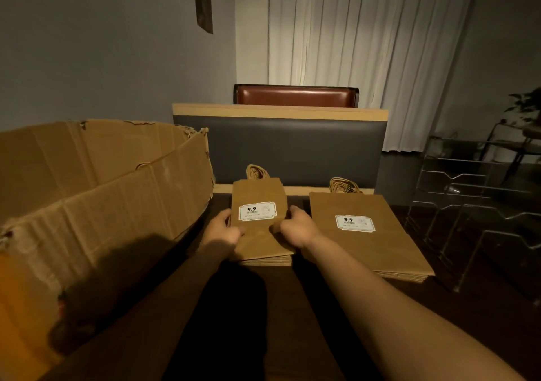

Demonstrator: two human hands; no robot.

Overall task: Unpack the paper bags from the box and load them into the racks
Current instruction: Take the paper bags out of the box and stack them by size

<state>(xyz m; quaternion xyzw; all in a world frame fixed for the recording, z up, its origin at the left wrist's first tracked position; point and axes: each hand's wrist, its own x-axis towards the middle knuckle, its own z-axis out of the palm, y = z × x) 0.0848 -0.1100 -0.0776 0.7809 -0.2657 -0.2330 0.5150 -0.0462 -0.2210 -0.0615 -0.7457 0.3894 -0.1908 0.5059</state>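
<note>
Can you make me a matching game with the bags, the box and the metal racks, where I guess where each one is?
Things:
1. small stack of paper bags
2. big stack of paper bags
3. cardboard box
4. wire racks

Places:
A. far right, past both stacks
B. far left, flaps open
C. in the middle, gripped at its sides by the left hand and the right hand
D. flat on the dark table, just right of the hands, untouched

Pairs: 1-C, 2-D, 3-B, 4-A
</note>
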